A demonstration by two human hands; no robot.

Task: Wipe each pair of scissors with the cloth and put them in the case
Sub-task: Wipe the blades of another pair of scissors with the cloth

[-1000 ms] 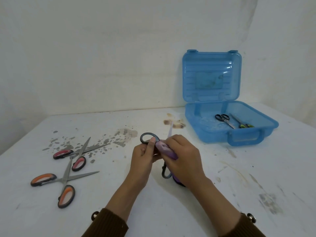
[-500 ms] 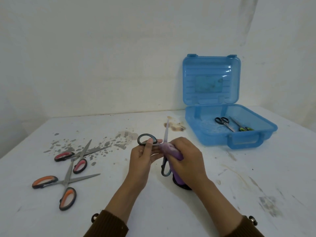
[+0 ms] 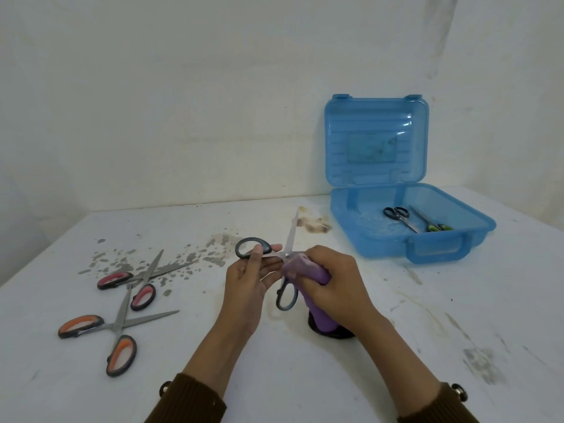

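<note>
My left hand (image 3: 248, 280) pinches one handle loop of the grey-handled scissors (image 3: 286, 296), which are spread open with one blade pointing up and away. My right hand (image 3: 332, 286) grips a purple cloth (image 3: 308, 271) pressed against the scissors near the pivot; the other blade is hidden under the cloth. The open blue case (image 3: 427, 242) stands at the back right with black-handled scissors (image 3: 396, 214) and green-handled scissors (image 3: 433, 225) inside. Red-handled scissors (image 3: 137, 283) and orange-handled scissors (image 3: 106, 334) lie open on the table at the left.
The white table (image 3: 305, 377) is stained, with grey flecks at the left and a brown patch (image 3: 312, 222) near the case. The case lid (image 3: 377, 138) stands upright against the white wall. Both sleeves are brown.
The scissors have opened wider and turned, one blade now pointing up and away. My right hand with the cloth has slid along toward the pivot. The view shifted down slightly.
</note>
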